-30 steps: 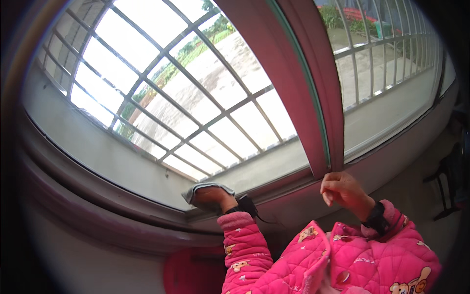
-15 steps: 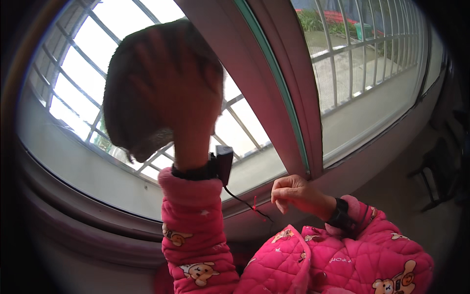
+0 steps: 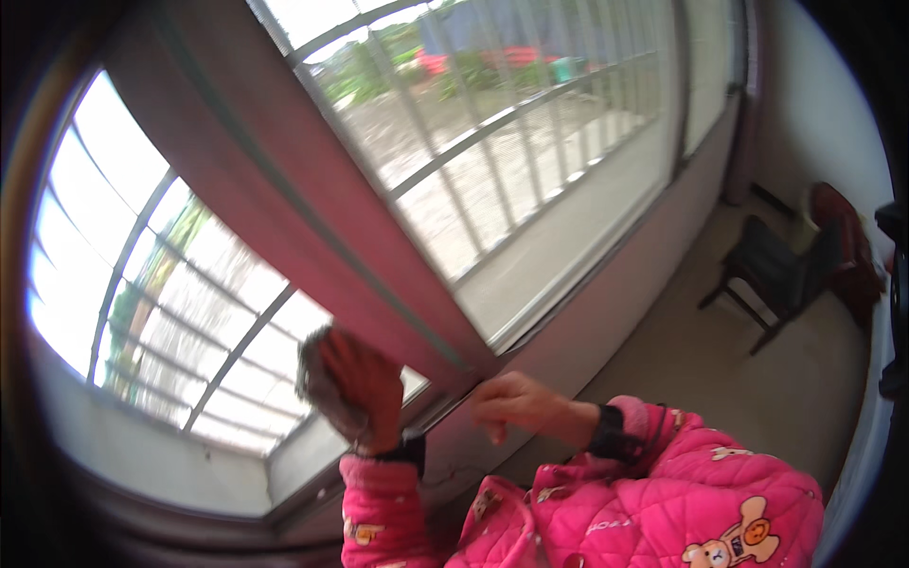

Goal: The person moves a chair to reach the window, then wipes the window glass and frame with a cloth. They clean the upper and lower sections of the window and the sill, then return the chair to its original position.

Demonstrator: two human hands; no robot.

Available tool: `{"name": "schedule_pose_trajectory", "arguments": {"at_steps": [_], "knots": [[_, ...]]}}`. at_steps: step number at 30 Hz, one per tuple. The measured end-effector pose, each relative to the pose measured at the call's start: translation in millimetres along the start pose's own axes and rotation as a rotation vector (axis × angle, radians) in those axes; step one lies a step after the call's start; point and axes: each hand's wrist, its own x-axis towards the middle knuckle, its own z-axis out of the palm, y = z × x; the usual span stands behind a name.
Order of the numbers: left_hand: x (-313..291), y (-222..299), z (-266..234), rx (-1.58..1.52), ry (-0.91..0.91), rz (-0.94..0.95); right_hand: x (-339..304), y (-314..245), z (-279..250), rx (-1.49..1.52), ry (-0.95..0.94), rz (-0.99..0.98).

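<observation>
My left hand [image 3: 374, 383] presses a dark grey cloth [image 3: 324, 381] to the lower part of the window glass, beside the reddish-brown window frame post [image 3: 312, 218]. Its fingers lie over the cloth, and motion blurs them a little. My right hand [image 3: 521, 407] hovers near the foot of that post, in front of the sill, with its fingers loosely curled and nothing visible in them. Dark straps circle both wrists over pink quilted sleeves.
Metal bars [image 3: 473, 133] stand outside the panes on both sides of the post. A dark chair [image 3: 781, 270] is on the floor at the right, with a dark red item [image 3: 843, 241] behind it. The window sill [image 3: 587, 293] runs off toward the far right.
My left hand has come down with the cloth from high on the pane to its lower corner near the post. The view has swung right, bringing the chair into sight.
</observation>
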Motion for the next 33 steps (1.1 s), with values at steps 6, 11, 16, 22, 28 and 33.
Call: {"name": "schedule_pose_trajectory", "arguments": {"at_steps": [6,11,16,22,28,33], "knots": [[-102.2,-86.4,24.0,-0.612,-0.382,-0.342,19.5,14.1,-5.2,0.037,-0.011,-0.019],[-62.6,-122.8,-55.6,0.237,-0.277,0.246,-6.4,31.7,-14.9,-0.090,0.095,-0.050],[62.4,-65.7,-114.0,0.209,-0.082,0.327,-32.2,38.4,3.7,0.068,-0.058,-0.039],[191.0,-33.9,-185.4,-0.195,-0.072,0.251,11.9,-34.8,85.8,-0.068,-0.349,-0.143],[202.4,-105.2,-218.6,0.311,0.214,0.620,114.5,-122.7,197.3,-0.446,-0.095,-0.917],[237.4,-146.9,-241.0,0.101,0.335,0.732,150.6,-134.0,219.9,-0.697,0.076,-1.186]]}}
